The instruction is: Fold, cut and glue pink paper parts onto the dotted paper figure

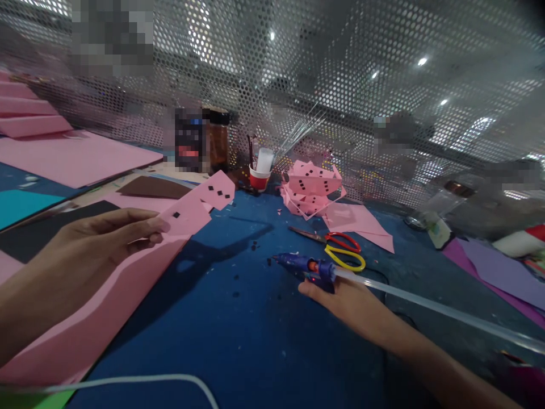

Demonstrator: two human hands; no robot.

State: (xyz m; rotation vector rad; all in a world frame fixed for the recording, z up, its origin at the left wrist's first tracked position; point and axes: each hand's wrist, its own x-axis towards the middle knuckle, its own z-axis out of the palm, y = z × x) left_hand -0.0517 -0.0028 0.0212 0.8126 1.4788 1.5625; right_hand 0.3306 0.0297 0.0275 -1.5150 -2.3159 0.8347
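Observation:
Between the thumb and fingers of my left hand (114,233) is a pink paper cutout (191,207) with several small black squares on it. It is raised over pink sheets at the left. My right hand (340,295) is wrapped round a blue glue gun (304,267), whose nozzle points left, close to a tiny black square on the blue table (238,352). A long clear glue stick (438,309) runs out of the gun's back to the right. Just behind the gun lie scissors (344,250) with red and yellow handles.
Folded pink pieces with black squares (313,187) stand at the back, beside a red and white cup (259,177) and a brown jar (219,139). Purple sheets (502,272) lie at right. A white cable (140,379) crosses the front left. A perforated metal screen (340,74) rises behind.

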